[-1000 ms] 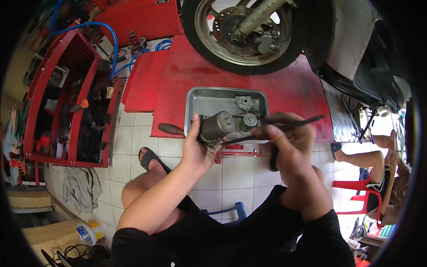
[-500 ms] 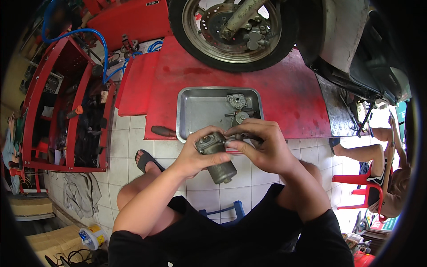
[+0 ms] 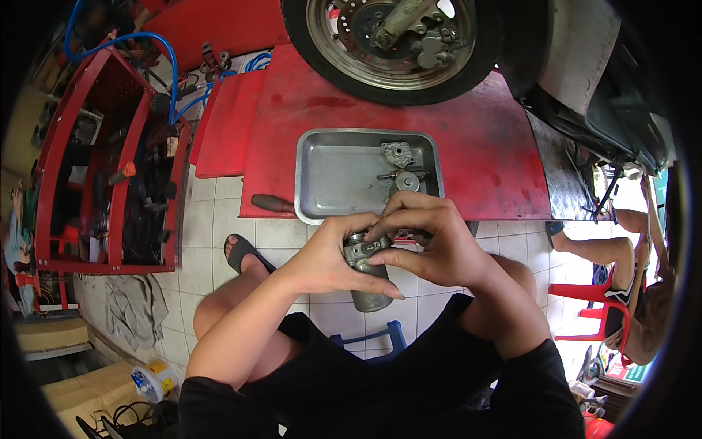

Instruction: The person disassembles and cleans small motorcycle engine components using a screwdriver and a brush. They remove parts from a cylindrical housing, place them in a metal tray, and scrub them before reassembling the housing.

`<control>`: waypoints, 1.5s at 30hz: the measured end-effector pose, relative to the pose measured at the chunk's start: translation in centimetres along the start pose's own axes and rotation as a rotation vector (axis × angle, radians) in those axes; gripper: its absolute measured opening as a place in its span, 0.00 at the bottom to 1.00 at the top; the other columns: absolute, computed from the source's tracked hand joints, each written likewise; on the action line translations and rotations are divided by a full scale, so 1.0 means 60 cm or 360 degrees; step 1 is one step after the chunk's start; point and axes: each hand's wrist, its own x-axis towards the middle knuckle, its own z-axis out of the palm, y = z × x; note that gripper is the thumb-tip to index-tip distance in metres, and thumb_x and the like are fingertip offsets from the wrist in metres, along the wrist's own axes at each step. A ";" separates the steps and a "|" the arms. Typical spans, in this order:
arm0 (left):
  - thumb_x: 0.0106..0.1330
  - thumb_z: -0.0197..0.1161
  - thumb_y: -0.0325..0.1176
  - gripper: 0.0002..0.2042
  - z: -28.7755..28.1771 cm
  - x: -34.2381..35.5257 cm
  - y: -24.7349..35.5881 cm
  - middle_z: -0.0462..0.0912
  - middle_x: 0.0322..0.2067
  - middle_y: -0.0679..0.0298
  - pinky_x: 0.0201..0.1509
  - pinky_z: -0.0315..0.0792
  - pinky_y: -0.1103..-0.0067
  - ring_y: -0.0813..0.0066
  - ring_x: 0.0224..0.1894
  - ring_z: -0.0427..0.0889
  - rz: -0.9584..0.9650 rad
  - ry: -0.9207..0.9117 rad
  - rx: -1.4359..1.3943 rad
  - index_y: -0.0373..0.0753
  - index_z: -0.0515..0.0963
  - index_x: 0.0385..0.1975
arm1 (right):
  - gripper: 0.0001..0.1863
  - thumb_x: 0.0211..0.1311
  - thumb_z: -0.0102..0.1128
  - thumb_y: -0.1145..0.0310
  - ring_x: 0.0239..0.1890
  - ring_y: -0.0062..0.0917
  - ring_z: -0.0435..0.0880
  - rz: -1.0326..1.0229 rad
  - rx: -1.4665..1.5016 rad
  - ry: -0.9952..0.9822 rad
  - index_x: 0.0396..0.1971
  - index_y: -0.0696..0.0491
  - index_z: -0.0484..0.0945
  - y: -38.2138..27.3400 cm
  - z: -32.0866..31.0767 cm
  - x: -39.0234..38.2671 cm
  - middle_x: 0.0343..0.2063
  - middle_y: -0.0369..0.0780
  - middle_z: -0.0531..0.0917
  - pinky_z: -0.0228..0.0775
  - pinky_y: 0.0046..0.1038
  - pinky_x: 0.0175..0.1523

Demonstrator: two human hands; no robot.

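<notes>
Above my knees, in front of the tray, my left hand (image 3: 333, 252) wraps around a grimy grey metal cylinder (image 3: 371, 293) that looks like a starter motor. Its thumb lies across the body, and the cast end with its fittings faces up. My right hand (image 3: 431, 238) has its fingers and thumb closed on that upper end, covering part of it. Just beyond, a steel tray (image 3: 322, 137) holds a cast metal cover (image 3: 398, 154) and a round metal part with a shaft (image 3: 406, 182), which my right fingers partly overlap from this angle.
The tray stands on a red lift platform (image 3: 497, 161), with a dark tool handle (image 3: 272, 203) at its left. Beyond it is a motorcycle wheel (image 3: 398, 91). A red tool cart (image 3: 110, 265) stands left. A blue stool (image 3: 395, 338) shows below; another person's leg (image 3: 596, 250) is right.
The cylinder has moved slightly right and tipped, so its fitted upper end shows more. My right fingers have shifted over that end. The whole view has drifted a little.
</notes>
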 end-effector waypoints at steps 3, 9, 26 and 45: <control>0.40 0.87 0.39 0.29 0.000 -0.002 -0.002 0.82 0.35 0.65 0.49 0.75 0.78 0.80 0.42 0.80 0.0041 0.0017 0.0133 0.32 0.80 0.40 | 0.14 0.47 0.79 0.76 0.36 0.25 0.82 0.0054 0.0067 0.0009 0.37 0.56 0.88 -0.006 0.004 -0.001 0.33 0.38 0.81 0.74 0.27 0.41; 0.39 0.88 0.39 0.28 0.012 -0.007 -0.001 0.82 0.32 0.64 0.45 0.75 0.78 0.80 0.37 0.79 0.0148 0.0025 0.0161 0.33 0.79 0.36 | 0.12 0.48 0.77 0.77 0.36 0.27 0.86 0.0061 0.0095 -0.0115 0.35 0.56 0.88 -0.020 -0.006 0.000 0.33 0.39 0.83 0.80 0.28 0.44; 0.39 0.88 0.40 0.34 0.005 -0.008 0.005 0.83 0.39 0.61 0.51 0.76 0.75 0.75 0.44 0.82 0.0143 -0.0072 0.0260 0.32 0.77 0.45 | 0.15 0.43 0.79 0.76 0.36 0.30 0.83 -0.0061 -0.0116 -0.0063 0.35 0.54 0.89 -0.018 -0.006 -0.010 0.33 0.38 0.81 0.75 0.29 0.41; 0.52 0.81 0.42 0.28 -0.055 -0.005 -0.015 0.80 0.38 0.63 0.47 0.74 0.78 0.76 0.42 0.79 0.0152 0.0364 -0.0401 0.37 0.76 0.48 | 0.15 0.55 0.72 0.65 0.33 0.34 0.86 0.0532 -0.0968 0.0183 0.40 0.58 0.84 0.131 -0.030 0.013 0.36 0.47 0.86 0.77 0.36 0.36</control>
